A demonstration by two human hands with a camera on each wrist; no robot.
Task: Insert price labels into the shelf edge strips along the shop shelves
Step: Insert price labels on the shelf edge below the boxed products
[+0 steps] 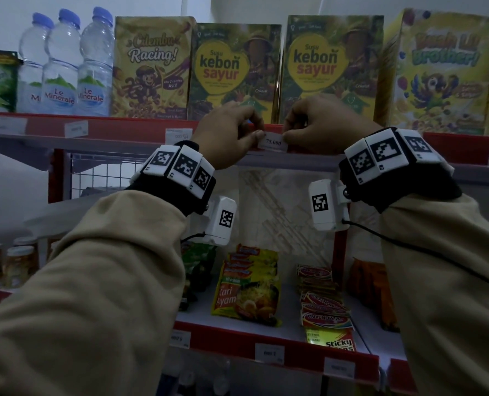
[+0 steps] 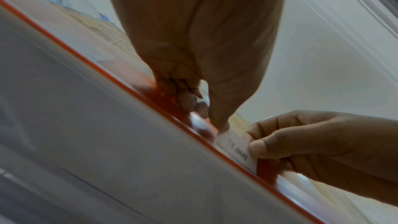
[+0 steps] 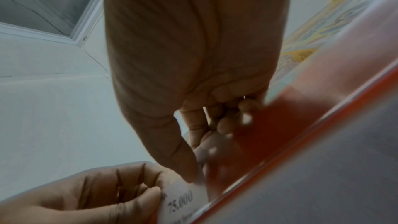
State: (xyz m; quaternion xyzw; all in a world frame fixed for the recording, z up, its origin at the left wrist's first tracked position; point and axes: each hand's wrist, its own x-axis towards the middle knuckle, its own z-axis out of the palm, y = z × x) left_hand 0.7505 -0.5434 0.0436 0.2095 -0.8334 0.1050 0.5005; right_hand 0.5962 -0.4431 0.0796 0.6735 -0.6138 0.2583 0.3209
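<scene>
Beige sleeves (image 1: 100,281) filled the foreground of the head view, each wrist carrying a black strap with white marker blocks. Beyond them, both hands worked at one price label (image 1: 273,142) printed "75.000". The left hand (image 1: 229,132) pinched the label's left end between thumb and forefinger; the right hand (image 1: 317,124) pinched its right end the same way, so the label was stretched between the two sets of fingers (image 2: 260,147). It lay against the red shelf edge strip (image 1: 140,128) of the upper shelf, just below the two "kebon sayur" boxes (image 1: 234,70). In the left wrist view its lower edge appeared to sit in the strip's bottom lip, while the top edge was covered by fingertips, so whether it was fully seated could not be told.

Other labels (image 1: 76,128) sat in the same strip to the left of the left fingers, and more on the strip of the lower shelf.

To finish well, I judged the card should be kept level, bowed slightly, its top edge tucked under the clear lip, then smoothed outward. Squeezing too hard risked creasing the paper.
</scene>
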